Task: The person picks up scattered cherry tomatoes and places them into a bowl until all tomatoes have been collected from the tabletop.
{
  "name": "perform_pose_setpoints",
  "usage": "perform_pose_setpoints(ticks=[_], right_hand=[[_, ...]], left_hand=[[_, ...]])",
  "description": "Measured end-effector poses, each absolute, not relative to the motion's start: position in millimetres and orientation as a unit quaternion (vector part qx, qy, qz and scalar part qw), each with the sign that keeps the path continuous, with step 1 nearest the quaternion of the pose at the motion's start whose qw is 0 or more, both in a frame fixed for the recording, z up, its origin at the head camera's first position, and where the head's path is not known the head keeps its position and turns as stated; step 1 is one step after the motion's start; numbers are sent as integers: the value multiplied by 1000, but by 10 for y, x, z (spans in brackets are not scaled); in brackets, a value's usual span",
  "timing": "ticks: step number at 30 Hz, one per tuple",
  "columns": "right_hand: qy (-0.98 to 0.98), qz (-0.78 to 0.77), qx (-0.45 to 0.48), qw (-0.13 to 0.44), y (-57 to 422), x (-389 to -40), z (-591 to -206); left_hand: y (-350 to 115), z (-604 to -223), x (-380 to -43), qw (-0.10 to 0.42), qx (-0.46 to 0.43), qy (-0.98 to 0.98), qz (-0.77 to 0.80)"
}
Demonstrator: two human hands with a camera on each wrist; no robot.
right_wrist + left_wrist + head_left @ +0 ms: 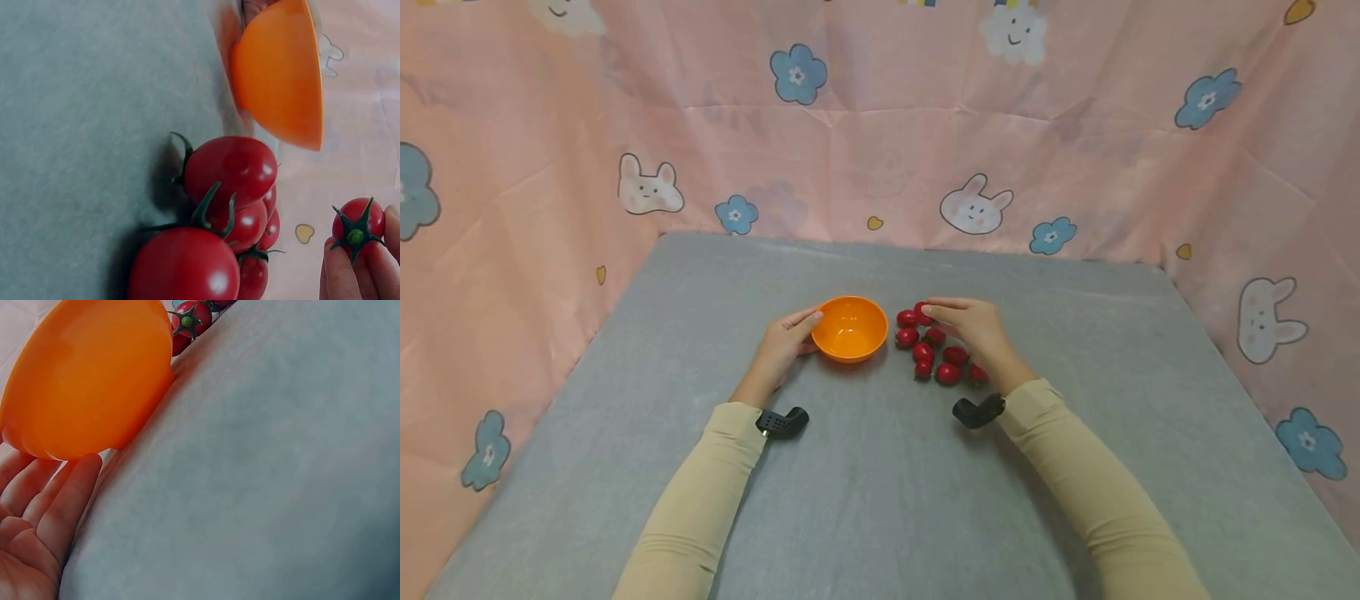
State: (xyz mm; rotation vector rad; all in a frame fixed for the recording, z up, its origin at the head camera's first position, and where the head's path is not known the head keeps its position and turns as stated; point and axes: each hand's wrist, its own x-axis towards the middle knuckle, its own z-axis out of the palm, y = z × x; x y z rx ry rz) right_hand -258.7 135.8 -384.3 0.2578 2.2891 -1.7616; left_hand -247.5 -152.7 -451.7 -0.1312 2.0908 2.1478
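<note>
Sleeves (685,508) foremost, left grip (777,348) pinching the bowl (850,329), right grip (979,333) clamping one tomato (362,219), best held lightly, clear of the other tomatoes (922,353) at six o'clock!

The head camera looks forward and down from above the near side of the grey table (850,500), far enough back to take in both forearms (688,492) and the pink curtain (880,133) behind. The left wrist camera sits low and askew, close to the outer side of the orange bowl (94,381), while the right wrist camera, rolled onto its side, looks from close by across the tomatoes (231,169) toward that bowl, which all three views share.
</note>
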Motion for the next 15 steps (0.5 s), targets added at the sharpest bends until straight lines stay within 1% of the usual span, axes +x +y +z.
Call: perform_pose_setpoints(ticks=[9,15], right_hand=[[781,-601,96,142,1237,-2595,-3796],[780,-602,89,145,1151,-2590,-3776]], left_hand=[[-1534,-4523,-2461,69,-44,698,711],[-1538,-4516,-2459,68,-40,699,711]])
